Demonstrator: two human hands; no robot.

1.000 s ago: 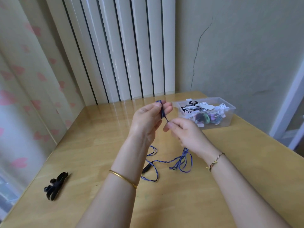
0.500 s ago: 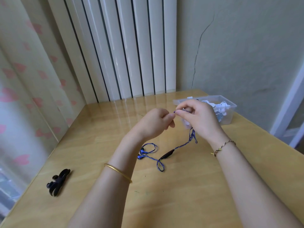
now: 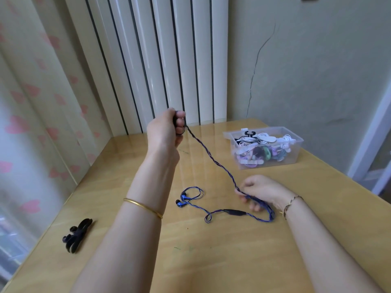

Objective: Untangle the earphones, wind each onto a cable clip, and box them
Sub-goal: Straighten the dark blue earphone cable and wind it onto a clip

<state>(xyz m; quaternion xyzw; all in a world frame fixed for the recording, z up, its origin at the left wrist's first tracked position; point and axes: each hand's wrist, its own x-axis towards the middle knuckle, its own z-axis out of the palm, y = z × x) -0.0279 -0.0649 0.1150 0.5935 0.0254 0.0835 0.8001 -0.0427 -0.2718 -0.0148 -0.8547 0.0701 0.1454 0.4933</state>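
Blue-and-purple braided earphone cable [image 3: 211, 157] stretches from the raised left hand [image 3: 167, 130], grip clamped round an end hidden in the fist, down to the right hand [image 3: 260, 189], which pinches it mid-right. Its blue earbuds [image 3: 182, 199] lie on the glossy wooden desk [image 3: 232, 250]. Clear plastic box [image 3: 296, 153] upper right; black cable clip [image 3: 77, 234] lower left; cracked wall [image 3: 256, 66] behind.

The raised left hand [image 3: 167, 129] and low right hand [image 3: 261, 190] hold the blue earphone cable [image 3: 213, 160] taut between them.

no text, label, brand, number or sign can be read anywhere.
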